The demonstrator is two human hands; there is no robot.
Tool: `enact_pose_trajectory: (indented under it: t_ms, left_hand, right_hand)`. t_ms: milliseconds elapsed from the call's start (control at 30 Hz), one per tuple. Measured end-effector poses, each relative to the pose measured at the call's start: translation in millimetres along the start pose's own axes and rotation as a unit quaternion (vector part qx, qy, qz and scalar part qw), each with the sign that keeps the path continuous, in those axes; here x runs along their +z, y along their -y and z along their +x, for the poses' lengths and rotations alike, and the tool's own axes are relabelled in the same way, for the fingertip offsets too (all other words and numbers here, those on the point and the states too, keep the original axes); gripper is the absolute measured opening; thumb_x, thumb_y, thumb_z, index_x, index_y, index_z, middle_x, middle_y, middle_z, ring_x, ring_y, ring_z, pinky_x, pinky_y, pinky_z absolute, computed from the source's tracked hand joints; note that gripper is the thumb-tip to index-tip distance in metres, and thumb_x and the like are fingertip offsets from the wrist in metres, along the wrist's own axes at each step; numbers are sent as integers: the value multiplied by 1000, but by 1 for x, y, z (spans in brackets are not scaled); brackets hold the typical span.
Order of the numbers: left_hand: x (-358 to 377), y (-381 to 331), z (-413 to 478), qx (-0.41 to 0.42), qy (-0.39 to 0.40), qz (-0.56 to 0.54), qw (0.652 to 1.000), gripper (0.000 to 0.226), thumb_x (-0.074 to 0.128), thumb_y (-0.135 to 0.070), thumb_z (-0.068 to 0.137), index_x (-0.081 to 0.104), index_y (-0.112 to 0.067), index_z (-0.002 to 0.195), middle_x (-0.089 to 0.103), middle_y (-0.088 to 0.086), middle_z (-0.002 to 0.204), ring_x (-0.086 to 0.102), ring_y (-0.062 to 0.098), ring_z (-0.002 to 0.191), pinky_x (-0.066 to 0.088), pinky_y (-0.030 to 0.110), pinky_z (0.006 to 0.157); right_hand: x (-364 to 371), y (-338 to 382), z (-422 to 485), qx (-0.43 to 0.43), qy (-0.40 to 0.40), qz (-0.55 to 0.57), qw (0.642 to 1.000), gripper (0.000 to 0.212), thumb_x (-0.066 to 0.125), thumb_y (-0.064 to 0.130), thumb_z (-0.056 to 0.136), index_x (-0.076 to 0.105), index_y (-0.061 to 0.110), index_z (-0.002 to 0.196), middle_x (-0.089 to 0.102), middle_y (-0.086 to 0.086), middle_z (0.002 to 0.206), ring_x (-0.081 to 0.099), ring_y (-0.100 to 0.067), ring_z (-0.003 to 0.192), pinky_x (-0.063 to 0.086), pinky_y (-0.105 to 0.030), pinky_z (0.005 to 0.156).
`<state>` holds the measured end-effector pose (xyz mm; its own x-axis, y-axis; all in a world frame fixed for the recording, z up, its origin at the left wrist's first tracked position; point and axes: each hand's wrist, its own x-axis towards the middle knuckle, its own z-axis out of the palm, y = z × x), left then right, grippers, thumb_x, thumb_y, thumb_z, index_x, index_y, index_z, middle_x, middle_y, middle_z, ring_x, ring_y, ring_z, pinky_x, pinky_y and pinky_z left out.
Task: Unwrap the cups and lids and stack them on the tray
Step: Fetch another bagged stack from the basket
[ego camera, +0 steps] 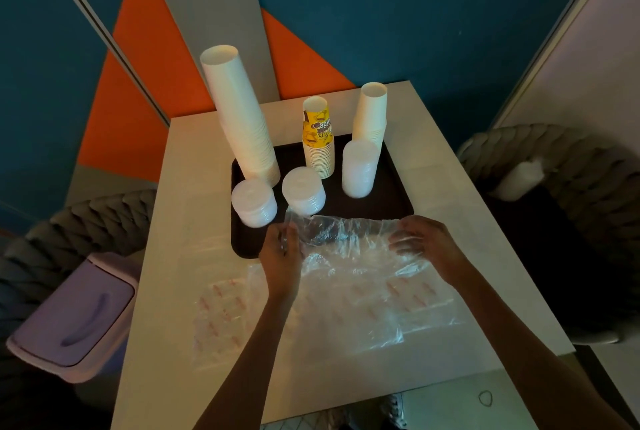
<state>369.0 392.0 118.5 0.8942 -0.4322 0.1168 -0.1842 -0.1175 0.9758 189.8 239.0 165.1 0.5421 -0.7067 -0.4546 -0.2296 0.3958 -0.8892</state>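
Wrapper (pixel 349 249) between left hand (pixel 282 253), right hand (pixel 424 239)

Two bare forearms come in from the bottom edge, with no sleeve on either up to the left hand (pixel 280 251) and the right hand (pixel 424 239). Below the desk's (pixel 194 187) near edge lies a grey patterned shape (pixel 393 410), perhaps a shoe, too dim to tell.
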Motion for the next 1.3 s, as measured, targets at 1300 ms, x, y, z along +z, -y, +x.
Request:
enact_pose_trajectory:
  t_ms: [1300]
  left_hand:
    - [-22, 16, -7, -486, 60, -116, 864, 30, 50, -42, 96, 59, -13, 98, 68, 5, 100, 61, 20, 95, 42, 38, 93]
  right_hand:
    - [-10, -40, 6, -2, -19, -40, 999, 21, 50, 20, 97, 64, 7, 105, 72, -10, 86, 69, -11, 62, 47, -16, 55]
